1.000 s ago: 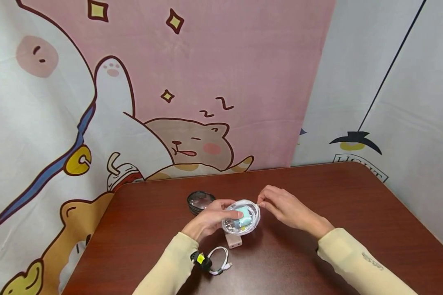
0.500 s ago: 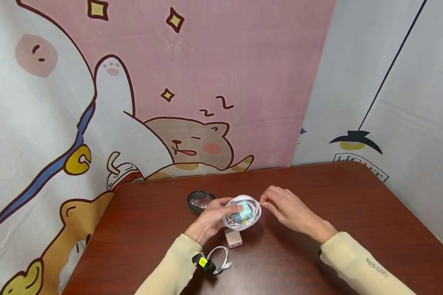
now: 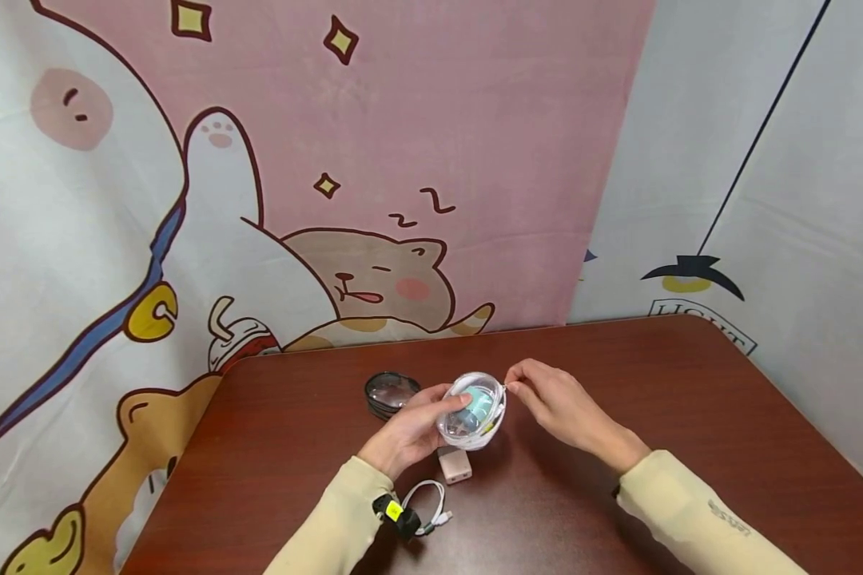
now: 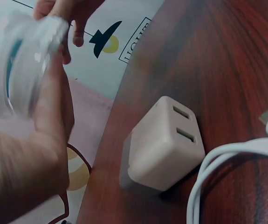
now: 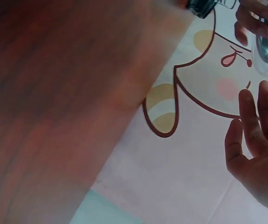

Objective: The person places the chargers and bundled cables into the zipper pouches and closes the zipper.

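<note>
Gripping a clear round case [image 3: 473, 442] above the surface [image 3: 662, 383] with the left hand [image 3: 415, 422], pinching a small tab [image 3: 504, 388] at its rim with the right hand [image 3: 562, 406].
With left thumb over the case's face and right fingers pressed together at the tab; inside, a teal item [image 3: 482, 402], hard to make out through the glare. Nearer and lower, a pale pink charger block [image 3: 455, 465], then a looped white cable [image 3: 442, 499]. Behind the left hand, a black-rimmed case [image 3: 388, 390], well inside the far edge. Off beyond the right hand, a wide stretch of surface running to the right edge.
</note>
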`<state>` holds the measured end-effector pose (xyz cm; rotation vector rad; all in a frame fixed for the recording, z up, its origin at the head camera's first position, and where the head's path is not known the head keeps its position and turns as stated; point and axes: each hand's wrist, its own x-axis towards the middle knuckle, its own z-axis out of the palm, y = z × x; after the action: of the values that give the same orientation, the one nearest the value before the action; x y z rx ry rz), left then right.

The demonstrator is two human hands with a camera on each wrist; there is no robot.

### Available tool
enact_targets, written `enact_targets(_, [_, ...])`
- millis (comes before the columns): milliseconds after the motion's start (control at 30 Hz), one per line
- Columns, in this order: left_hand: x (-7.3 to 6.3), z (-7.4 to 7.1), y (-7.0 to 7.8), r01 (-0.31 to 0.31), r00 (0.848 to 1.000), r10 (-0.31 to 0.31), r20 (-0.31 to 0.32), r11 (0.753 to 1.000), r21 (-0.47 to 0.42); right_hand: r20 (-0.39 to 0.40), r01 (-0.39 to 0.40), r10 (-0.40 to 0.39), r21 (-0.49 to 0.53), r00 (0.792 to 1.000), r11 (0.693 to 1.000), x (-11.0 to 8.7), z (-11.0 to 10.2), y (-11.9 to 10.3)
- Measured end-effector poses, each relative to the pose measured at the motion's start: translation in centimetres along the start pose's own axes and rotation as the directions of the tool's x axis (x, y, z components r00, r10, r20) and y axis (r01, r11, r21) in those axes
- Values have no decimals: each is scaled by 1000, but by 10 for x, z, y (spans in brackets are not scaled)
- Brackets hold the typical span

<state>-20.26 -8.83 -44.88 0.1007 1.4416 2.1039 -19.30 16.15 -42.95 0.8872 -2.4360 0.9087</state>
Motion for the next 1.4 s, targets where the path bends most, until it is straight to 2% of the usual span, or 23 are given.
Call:
enact_targets(100, [-1,-1,1,10,995,-10,96,1000,-3,1,-6,6,33,1000,999,5,-2,-4])
enact_targets(267, [-3,-3,2,19,967,-13,253,1000,-20,30,-34,31,77,999,996,12,-5,-8])
enact_targets(333, [-4,-4,2,14,957,-7,290,1000,-24,47,-48,43,94,998,994,14,-6,-9])
enact_targets(467, [-4,-5,1,-3,947,13,321,1000,-30,78,-50,41,108,996,993,17,-9,-11])
enact_targets(600, [-4,-5,2,-1,957,5,290,1000,-15,109,-28,21,60,994,998,16,-10,-10])
enact_targets(767, [-4,-5,-1,-24,979,17,204,999,31,116,55,-51,-32,992,998,13,-10,-7])
enact_targets(933, [-2,-7,-6,-50,991,46,129,998,31,106,147,-134,-133,985,980,10,-6,-4])
enact_targets(1033, [-1,-8,-5,-64,994,62,91,998,19,102,176,-160,-173,982,969,8,-6,-4])
enact_targets(1267, [-1,-5,0,-75,996,75,50,997,-4,84,182,-169,-181,982,967,5,-7,-6])
enact_targets(1400, [0,-6,-1,-55,997,56,57,998,-28,56,132,-126,-119,990,984,2,-4,-7])
